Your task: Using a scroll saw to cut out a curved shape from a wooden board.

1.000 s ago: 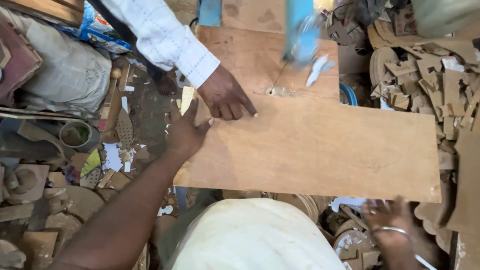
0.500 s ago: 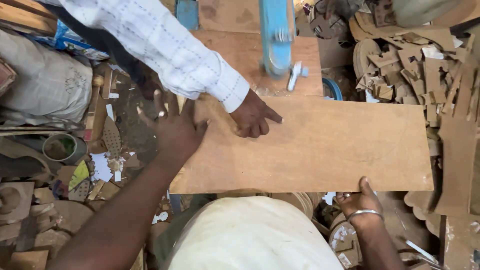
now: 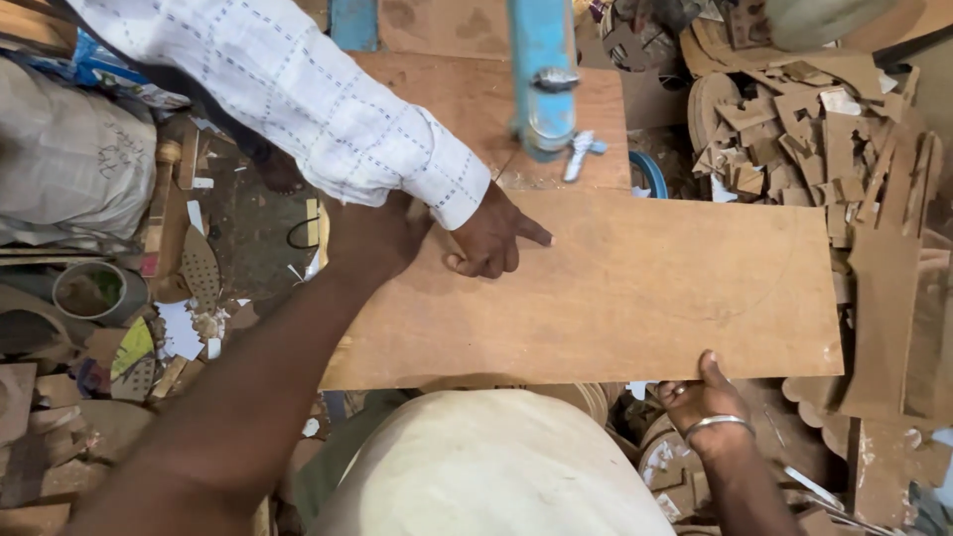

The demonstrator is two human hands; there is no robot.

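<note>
Plywood sheet lies flat across saw desk, just under blue saw arm. Our left hand pressed on sheet's far left edge, partly hidden by co-worker's sleeve; fingers unclear, we cannot tell. Our right hand at near edge, fingers curled under, thumb on top, grasping sheet. Co-worker's hand rests on sheet, index finger pointing right. Offcut pile far right.
</note>
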